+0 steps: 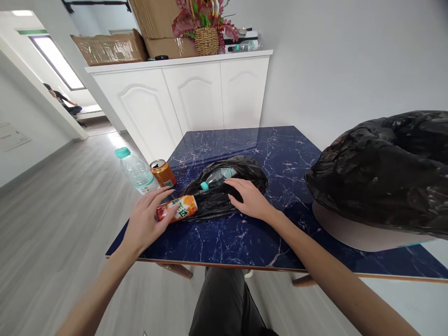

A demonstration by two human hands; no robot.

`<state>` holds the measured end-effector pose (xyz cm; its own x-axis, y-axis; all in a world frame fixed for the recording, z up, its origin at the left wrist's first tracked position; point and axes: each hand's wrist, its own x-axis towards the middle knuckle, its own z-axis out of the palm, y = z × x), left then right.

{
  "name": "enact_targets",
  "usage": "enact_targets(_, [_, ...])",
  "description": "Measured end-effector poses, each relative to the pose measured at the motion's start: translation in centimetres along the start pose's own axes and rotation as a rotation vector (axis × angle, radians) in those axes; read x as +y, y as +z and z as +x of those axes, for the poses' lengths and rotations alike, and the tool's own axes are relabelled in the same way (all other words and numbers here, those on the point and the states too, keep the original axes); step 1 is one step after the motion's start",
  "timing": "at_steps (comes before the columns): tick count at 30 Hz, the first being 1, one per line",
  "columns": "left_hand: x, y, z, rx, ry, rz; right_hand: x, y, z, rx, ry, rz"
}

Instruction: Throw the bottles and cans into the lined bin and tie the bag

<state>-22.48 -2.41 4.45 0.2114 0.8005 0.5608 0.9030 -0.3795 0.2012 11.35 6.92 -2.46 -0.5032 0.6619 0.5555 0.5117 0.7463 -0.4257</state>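
Note:
My left hand [149, 219] curls round a drink can [182, 207], orange and red with white lettering, lying on its side at the left of a black plastic bag [213, 203]. The thumb is on the near side of the can and the fingers on the far side. At the bag's right part, my right hand [250, 198] grips its edge, with black film between thumb and fingers. In the bag's mouth lies a clear plastic bottle [219, 177] with a teal cap. Left of the bag stand an open orange can [163, 173] and a clear bottle [136, 170] with a teal cap.
A blue marbled table [224, 240] carries everything. On its right stands a pale bin [350, 226] lined with a black bag. Behind is a white cabinet [199, 93] with cardboard boxes [112, 49] and a flower basket [206, 41]. A person [65, 100] sits far left.

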Motion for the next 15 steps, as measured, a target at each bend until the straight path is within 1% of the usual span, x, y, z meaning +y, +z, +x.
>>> enact_targets(1, [-0.3,0.2,-0.4,-0.069,-0.024,-0.018,0.0,0.0,0.0,-0.005,-0.001,0.001])
enact_targets(3, [-0.5,0.6,-1.1,-0.158,-0.081,-0.028,-0.1,0.1,-0.1,-0.013,0.002,0.003])
enact_targets(5, [-0.3,0.8,-1.6,-0.189,-0.12,-0.044,0.0,0.2,-0.1,-0.017,0.01,0.006])
enact_targets(6, [-0.2,0.8,-1.8,-0.177,-0.139,-0.059,0.0,0.2,-0.2,-0.017,0.014,0.008])
enact_targets(8, [-0.2,0.6,-2.1,-0.102,-0.227,-0.112,0.0,0.2,-0.2,-0.012,0.021,0.011])
enact_targets(12, [-1.2,-0.2,-3.1,0.086,-0.598,-0.317,0.0,0.2,-0.3,-0.025,0.054,0.022])
enact_targets(13, [-1.6,-0.4,-3.4,0.121,-0.668,-0.382,0.0,0.1,-0.3,-0.035,0.065,0.024])
enact_targets(15, [-2.3,-0.9,-3.9,0.195,-0.728,-0.476,0.0,0.2,-0.3,-0.043,0.078,0.023])
